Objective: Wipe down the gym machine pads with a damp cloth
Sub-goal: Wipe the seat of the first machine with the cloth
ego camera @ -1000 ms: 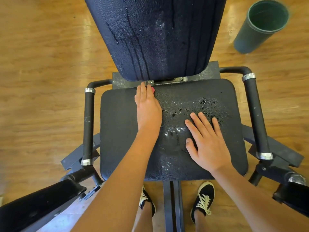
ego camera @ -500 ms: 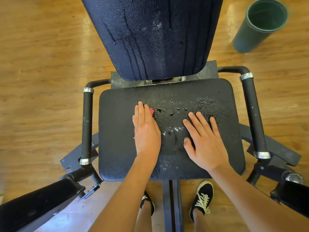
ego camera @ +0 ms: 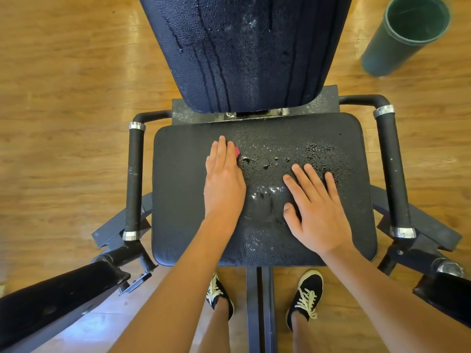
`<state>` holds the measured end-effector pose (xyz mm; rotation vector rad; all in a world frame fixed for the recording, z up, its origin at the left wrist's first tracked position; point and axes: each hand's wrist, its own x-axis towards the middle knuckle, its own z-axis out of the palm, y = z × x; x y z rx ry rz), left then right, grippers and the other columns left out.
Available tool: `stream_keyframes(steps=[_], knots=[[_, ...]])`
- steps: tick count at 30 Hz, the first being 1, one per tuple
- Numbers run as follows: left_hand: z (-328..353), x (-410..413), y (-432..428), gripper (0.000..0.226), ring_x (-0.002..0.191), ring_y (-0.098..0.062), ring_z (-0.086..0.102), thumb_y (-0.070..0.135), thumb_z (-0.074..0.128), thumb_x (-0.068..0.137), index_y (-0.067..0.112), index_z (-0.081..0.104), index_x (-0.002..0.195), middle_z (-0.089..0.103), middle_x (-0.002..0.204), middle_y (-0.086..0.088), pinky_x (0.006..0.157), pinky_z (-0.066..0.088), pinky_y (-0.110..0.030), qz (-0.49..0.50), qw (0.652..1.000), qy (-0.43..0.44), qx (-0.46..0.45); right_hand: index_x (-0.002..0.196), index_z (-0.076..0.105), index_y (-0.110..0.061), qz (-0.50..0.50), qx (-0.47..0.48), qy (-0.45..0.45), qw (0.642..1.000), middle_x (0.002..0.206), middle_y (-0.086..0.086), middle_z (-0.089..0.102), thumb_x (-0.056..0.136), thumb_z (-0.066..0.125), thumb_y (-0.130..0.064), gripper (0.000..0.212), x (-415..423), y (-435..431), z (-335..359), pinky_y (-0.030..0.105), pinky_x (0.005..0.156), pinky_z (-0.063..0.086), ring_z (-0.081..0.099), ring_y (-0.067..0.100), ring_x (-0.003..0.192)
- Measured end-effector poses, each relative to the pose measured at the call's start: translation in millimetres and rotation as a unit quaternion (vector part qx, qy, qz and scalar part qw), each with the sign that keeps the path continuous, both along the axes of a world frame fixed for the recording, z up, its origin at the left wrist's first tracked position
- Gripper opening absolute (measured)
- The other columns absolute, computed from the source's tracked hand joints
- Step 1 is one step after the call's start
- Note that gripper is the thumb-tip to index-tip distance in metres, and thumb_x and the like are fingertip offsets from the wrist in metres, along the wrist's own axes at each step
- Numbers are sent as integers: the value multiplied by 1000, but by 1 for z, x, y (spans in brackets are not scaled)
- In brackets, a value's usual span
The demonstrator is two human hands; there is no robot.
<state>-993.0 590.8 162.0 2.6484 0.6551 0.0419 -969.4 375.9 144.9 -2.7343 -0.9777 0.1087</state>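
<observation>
Honey-toned wood plank floor [ego camera: 63, 98], grain running left to right, pale glare patches toward the top edge, dark green cylindrical bin [ego camera: 382, 54] standing on floor at top right corner, mouth open

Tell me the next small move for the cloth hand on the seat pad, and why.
Probably slide the left hand, which presses the red cloth flat, rightward across the seat pad: droplets lie just right of the cloth, while the pad to its left looks dry.

Black seat pad [ego camera: 183, 189]; pink cloth [ego camera: 237, 151]; green bin [ego camera: 397, 44]; amber wood floor [ego camera: 63, 98].
</observation>
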Motion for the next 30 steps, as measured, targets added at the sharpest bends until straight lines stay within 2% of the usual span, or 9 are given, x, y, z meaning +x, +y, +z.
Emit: stream_keyframes(steps=[5,8,13,19,23,30], knots=[[5,-40,-18,52,156,-30,19,1,44,103,0,38,154,25,166,-15,126,12,-38,7,1000,10,-24,153,45,-14,-1,0,2,1000,166,8,31,101,39,-36,57,0,0,1,58,126,15,18,26,157],[3,-53,-21,51,156,-30,19,2,45,104,-1,36,154,26,166,-16,126,15,-40,-1,1000,14,-11,154,44,-14,-2,-3,5,1000,166,8,30,101,40,-36,58,0,2,1,58,126,14,17,26,157],[3,-43,-17,49,154,-34,25,2,46,104,-5,38,152,31,163,-21,126,22,-44,-7,1000,5,20,154,44,-15,-5,-5,5,1000,166,8,30,101,39,-36,58,0,4,3,57,126,14,18,26,157],[0,-7,-5,48,156,-32,17,3,39,106,-3,35,154,26,165,-19,127,16,-43,19,1000,-1,1,153,45,-15,-4,0,-2,1000,166,8,31,100,41,-35,57,0,3,3,56,126,13,19,27,157],[2,-19,-11,48,156,-32,17,1,41,104,-2,39,152,26,165,-19,127,17,-44,7,1000,9,-6,153,45,-15,-3,4,-3,1000,166,8,32,100,41,-35,57,-1,2,1,57,126,13,19,27,157],[5,-75,-35,46,149,-39,35,-8,55,96,-5,53,142,41,157,-22,116,39,-55,4,1000,4,-13,154,44,-15,-3,8,1,1000,167,7,30,101,40,-36,57,0,3,2,57,126,14,18,26,157]])
